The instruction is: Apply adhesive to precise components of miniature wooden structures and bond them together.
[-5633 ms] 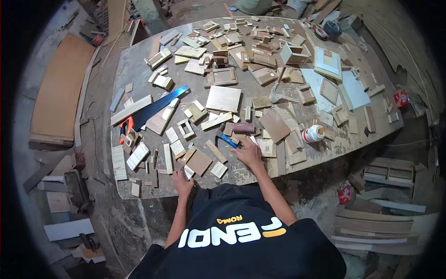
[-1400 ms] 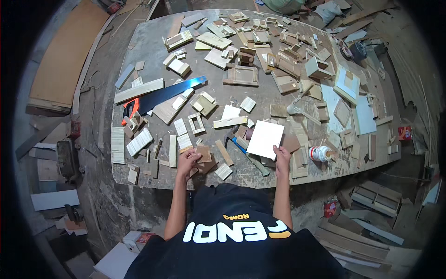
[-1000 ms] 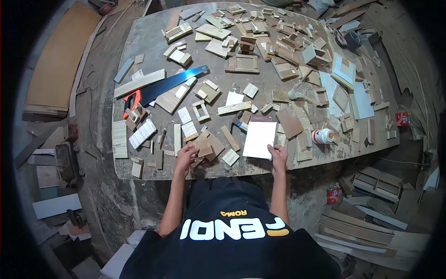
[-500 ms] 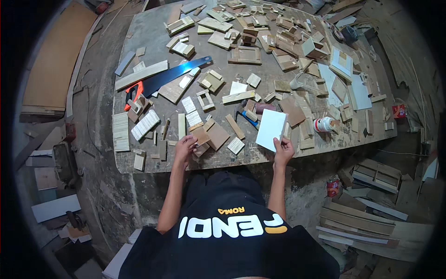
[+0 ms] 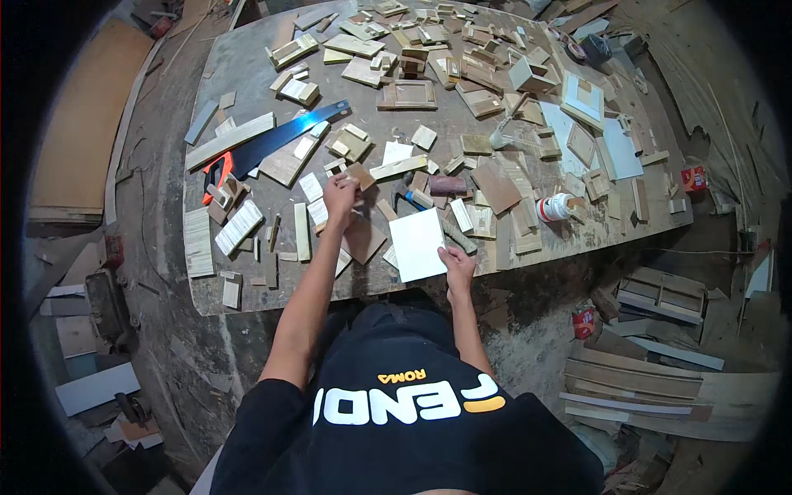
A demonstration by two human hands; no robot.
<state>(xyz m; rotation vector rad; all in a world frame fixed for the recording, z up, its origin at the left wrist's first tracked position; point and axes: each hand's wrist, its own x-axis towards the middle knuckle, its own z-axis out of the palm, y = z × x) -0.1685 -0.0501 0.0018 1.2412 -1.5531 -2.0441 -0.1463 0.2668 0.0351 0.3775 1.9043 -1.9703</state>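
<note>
My right hand [image 5: 458, 271] grips a white rectangular board [image 5: 418, 243] by its lower right corner, thumb on top, near the table's front edge. Farther in and to the left, my left hand [image 5: 341, 198] is closed on a small brown wood piece [image 5: 360, 175], held above the table. Below that hand lies a larger brown board [image 5: 363, 239], partly covered by my forearm. Just beyond the white board are a blue tool [image 5: 409, 196], only partly visible, and a dull reddish roll [image 5: 448, 186].
Wood offcuts and small glued frames [image 5: 407, 95] crowd the worktable [image 5: 247, 78]. A handsaw [image 5: 285, 139] with an orange handle lies at left. To the right are a white bottle [image 5: 554, 208] and a clear container [image 5: 500, 139]. Planks [image 5: 643, 388] lie on the floor at right.
My left hand has moved farther over the table with the small brown piece. My right hand has brought the white board left and nearer to me. The whole view has shifted slightly.
</note>
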